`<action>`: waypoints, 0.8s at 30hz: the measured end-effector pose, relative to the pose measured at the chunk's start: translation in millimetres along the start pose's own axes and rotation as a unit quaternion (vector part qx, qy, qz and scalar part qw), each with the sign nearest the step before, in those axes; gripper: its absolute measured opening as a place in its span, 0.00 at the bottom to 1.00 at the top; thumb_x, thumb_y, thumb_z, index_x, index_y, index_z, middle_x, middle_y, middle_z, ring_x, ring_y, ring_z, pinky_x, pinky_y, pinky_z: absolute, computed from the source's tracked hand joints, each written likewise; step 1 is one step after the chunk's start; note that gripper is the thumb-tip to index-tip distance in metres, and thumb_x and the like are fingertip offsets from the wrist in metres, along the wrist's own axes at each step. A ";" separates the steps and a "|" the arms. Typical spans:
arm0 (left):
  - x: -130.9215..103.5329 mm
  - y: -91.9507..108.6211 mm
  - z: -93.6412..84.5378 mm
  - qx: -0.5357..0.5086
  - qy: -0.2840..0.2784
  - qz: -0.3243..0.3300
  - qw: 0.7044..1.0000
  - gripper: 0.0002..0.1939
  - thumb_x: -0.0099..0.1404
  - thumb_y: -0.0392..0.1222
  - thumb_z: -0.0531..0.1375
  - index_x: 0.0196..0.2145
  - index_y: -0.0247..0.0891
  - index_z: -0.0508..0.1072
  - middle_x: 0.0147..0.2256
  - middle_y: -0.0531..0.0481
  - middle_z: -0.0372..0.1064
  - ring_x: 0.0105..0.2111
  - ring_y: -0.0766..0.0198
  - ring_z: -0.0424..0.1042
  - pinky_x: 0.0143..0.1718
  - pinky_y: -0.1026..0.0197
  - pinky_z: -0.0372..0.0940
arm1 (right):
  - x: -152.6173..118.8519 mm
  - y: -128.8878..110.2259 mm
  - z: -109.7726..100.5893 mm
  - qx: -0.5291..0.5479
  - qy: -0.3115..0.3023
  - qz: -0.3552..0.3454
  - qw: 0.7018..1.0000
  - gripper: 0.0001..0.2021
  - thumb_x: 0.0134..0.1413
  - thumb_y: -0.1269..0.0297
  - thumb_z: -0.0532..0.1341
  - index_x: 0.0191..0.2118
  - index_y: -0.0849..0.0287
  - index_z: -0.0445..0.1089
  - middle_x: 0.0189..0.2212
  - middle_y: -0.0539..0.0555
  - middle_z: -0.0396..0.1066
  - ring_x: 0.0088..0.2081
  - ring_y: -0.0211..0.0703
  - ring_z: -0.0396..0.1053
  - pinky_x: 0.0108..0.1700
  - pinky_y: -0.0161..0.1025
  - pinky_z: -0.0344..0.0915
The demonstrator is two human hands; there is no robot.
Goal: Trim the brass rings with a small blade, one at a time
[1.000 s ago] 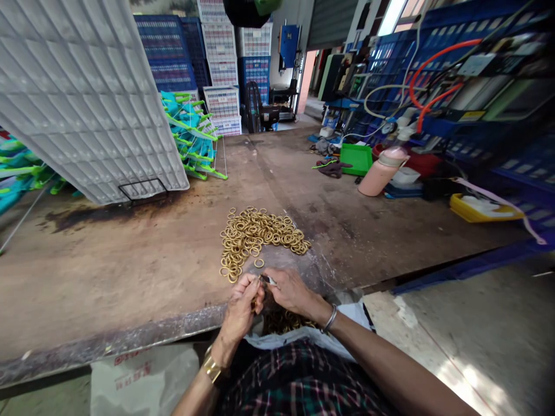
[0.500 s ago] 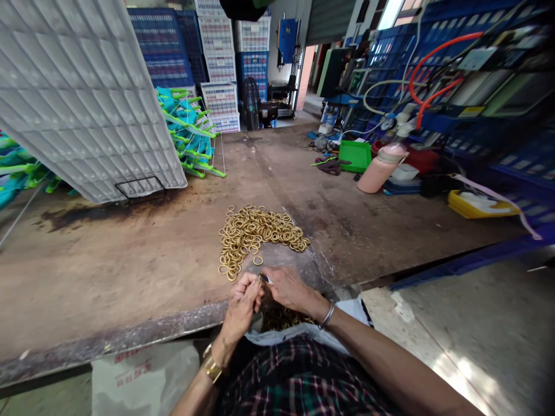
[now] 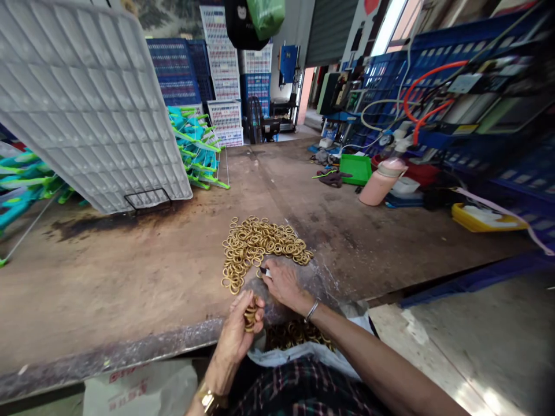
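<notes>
My left hand (image 3: pixel 243 323) is closed around several brass-coloured rings (image 3: pixel 250 318), close to the table's front edge. In my right hand (image 3: pixel 285 284) is a small white tool with a dark tip (image 3: pixel 265 271); its exact kind does not show. That tip is at a single ring (image 3: pixel 258 274) on the table, and whether it touches the ring I cannot tell. Just beyond both hands lies a curved pile of gold-coloured rings (image 3: pixel 260 240). Below the table edge, a pale bag (image 3: pixel 347 364) on my lap holds many more rings (image 3: pixel 299 335).
A tall white ribbed panel (image 3: pixel 130 115) stands at the left in a black wire stand (image 3: pixel 150 202). Green and turquoise racks (image 3: pixel 202 156) are behind it. On the right are a pink bottle (image 3: pixel 381 184), a green tray (image 3: pixel 355 169) and a yellow tray (image 3: pixel 485 219).
My right hand has moved forward, away from my left hand, to the lone ring near the pile. My left hand has turned and drawn back, so the rings inside it show. The view has tilted up.
</notes>
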State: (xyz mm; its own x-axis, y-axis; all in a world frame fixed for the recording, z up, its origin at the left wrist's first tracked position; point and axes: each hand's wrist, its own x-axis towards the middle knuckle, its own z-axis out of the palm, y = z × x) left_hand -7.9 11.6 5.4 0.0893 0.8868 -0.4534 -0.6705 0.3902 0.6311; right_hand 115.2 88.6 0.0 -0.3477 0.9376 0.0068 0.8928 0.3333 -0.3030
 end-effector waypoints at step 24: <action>12.9 -2.1 -4.2 0.277 0.064 0.184 0.941 0.12 0.56 0.45 0.56 0.37 0.38 0.65 0.17 0.61 0.55 0.14 0.74 0.54 0.15 0.70 0.52 | -11.0 8.3 1.0 0.305 0.055 -0.043 0.950 0.04 0.48 0.70 0.53 0.29 0.59 0.65 0.22 0.46 0.63 0.25 0.33 0.59 0.29 0.30 0.52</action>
State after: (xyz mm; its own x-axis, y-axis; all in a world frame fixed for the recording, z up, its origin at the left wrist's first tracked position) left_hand -8.5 21.2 -4.4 -0.1876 0.9639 -0.1889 -0.1480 0.1624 0.9756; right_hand 126.1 80.9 -3.5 -0.3496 0.9256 0.1447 0.5193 0.3200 -0.7924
